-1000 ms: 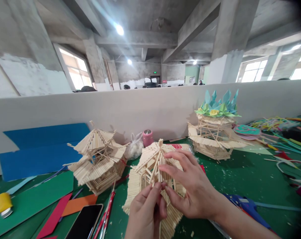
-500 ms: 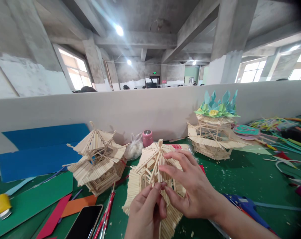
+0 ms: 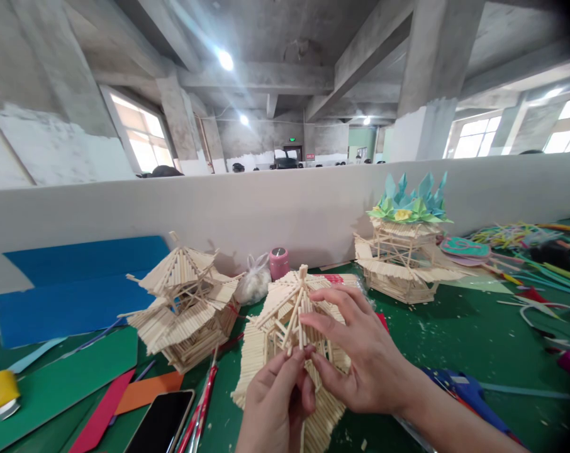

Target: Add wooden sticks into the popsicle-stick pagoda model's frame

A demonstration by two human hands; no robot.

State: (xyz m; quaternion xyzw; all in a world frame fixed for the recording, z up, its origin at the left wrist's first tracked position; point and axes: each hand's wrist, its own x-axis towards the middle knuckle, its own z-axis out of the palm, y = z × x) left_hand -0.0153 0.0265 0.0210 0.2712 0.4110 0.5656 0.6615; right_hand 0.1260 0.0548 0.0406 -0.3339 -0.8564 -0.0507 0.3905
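Three stick houses: they stand on the green table (image 3: 459,327), one at the left, one in the middle, one at the back right.
Middle house (image 3: 285,314): built of thin pale sticks, with a peaked roof; it stands at the front of the table under both hands.
Left hand (image 3: 278,402): it comes up from the bottom edge, thumb and fingertips pinched together on a loose stick (image 3: 292,327) at the front of the middle house.
Loose stick: it leans up along the roof slope, its lower end in the pinch.
Right hand (image 3: 360,358): fingers spread and curved, resting on the right side of the roof; thumb tip close to the left fingertips. Whether it grips anything cannot be told.
Left house (image 3: 185,302): just beside the middle one, apart from the hands.
Back house (image 3: 402,264): near the grey wall, carrying folded paper flowers (image 3: 410,201) in teal, green and yellow.
Phone (image 3: 160,421): dark screen up, at the front left, next to orange and red paper strips.
Pink can (image 3: 279,261): by the wall behind the middle house, beside a small clear bag (image 3: 254,280).
Blue glue gun (image 3: 464,390): lying to the right, behind the right wrist.
Blue sheets (image 3: 77,283): leaning on the wall at the left.
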